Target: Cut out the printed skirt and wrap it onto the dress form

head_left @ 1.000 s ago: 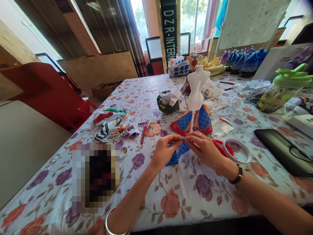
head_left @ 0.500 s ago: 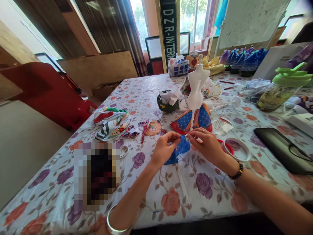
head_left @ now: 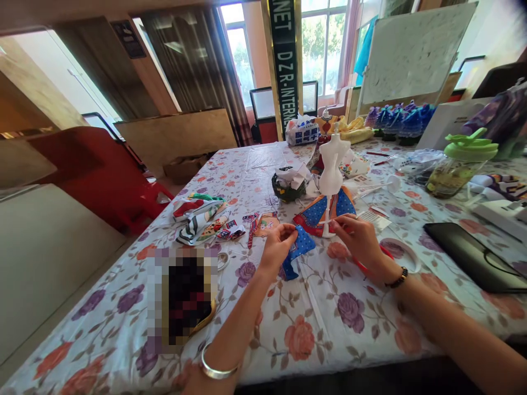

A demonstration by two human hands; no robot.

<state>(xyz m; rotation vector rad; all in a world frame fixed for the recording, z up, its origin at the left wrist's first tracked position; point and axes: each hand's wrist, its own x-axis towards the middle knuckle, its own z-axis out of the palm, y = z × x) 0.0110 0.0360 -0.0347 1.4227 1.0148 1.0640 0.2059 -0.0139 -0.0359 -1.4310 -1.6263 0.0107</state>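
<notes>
My left hand (head_left: 276, 248) pinches the upper corner of a small blue dotted cloth piece (head_left: 301, 244), which hangs down over the table. My right hand (head_left: 362, 244) is closed at the fingertips on a thin white strip (head_left: 326, 222) pointing left, apart from the cloth. Just beyond, a small white dress form (head_left: 331, 164) stands upright on its stem. Behind the stem spreads a blue dotted fabric piece (head_left: 313, 213) with red and orange borders. A white tape roll (head_left: 411, 257) and a red curved object (head_left: 386, 252) lie by my right wrist, partly hidden.
Patterned cloth scraps (head_left: 200, 219) and an orange-and-red cut piece (head_left: 263, 226) lie to the left. A dark basket with white paper (head_left: 288, 184) stands behind. At the right are a dark flat case (head_left: 465, 258) and a green-lidded jar (head_left: 457, 170). A blurred-out item (head_left: 187, 299) lies front left.
My hands have moved apart: the right one shifted right with the white strip, the left one keeps the blue cloth. The view has tilted up slightly.
</notes>
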